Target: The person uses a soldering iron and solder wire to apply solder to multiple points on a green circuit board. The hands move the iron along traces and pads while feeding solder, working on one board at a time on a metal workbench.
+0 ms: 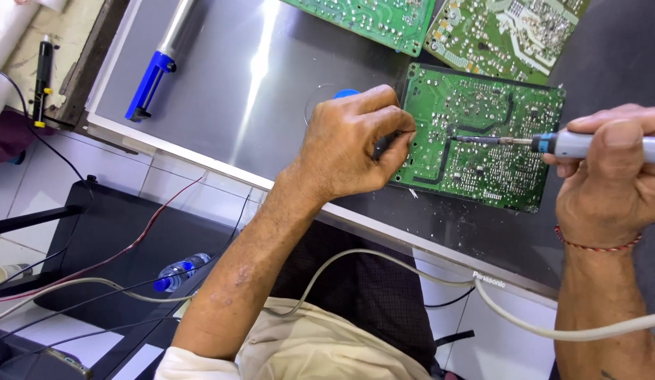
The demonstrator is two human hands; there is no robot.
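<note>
green rectangular circuit board (482, 137), solder side up, lies on a large grey glossy flat panel (222, 105) with a silver frame along its near edge. the left hand (352, 144) is curled at the board's left edge, fingers folded in and pinching that edge or something small and dark against it; which of the two i cannot tell. the right hand (612, 176) is wrapped tight around the grey handle of a soldering iron with a blue collar (552, 144), thumb laid along the top. the iron's metal tip points left and touches the board near its middle, beside a dark curved trace. a red thread bracelet (595, 246) circles the right wrist. a pale grey cable (384, 264) runs from under the right forearm, loops across the lap and off to the left.

two more green circuit boards (440, 24) lie at the top of the panel, just beyond the first. a blue and silver desoldering pump (159, 63) rests on the panel's upper left, well apart from the hands. a small blue round thing peeks out behind the left hand's knuckles. below the panel, on the tiled floor, a clear plastic bottle with a blue cap (180, 271) lies on its side near a dark flat panel.
</note>
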